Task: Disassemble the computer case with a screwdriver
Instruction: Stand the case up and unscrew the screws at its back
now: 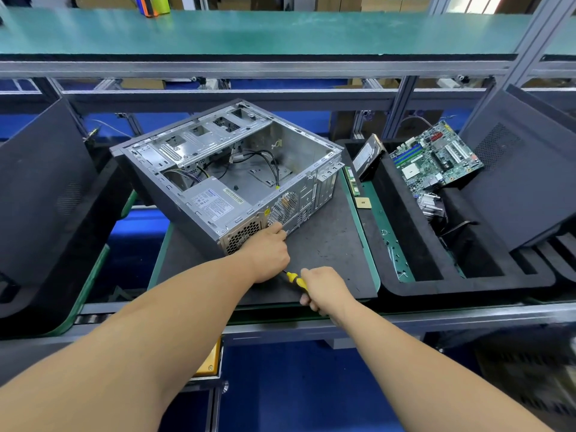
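An open grey computer case [290, 151] lies on its side on a dark mat, its inside facing up. A silver power supply [215, 202] sits in its near corner, with loose cables behind it. My left hand [269, 254] is at the case's rear panel beside the power supply's vent grille, fingers curled against the metal; what they hold is hidden. My right hand [324, 289] grips the yellow and black handle of a screwdriver [294, 279]. Its shaft points up-left toward the rear panel and passes behind my left hand.
The dark mat [330, 244] lies on a green-edged tray. To the right, a black foam tray [414, 244] holds a motherboard [436, 157], a hard drive [369, 157], a heatsink and small screws. Black side panels [40, 194] lean at left and right. A green shelf runs overhead.
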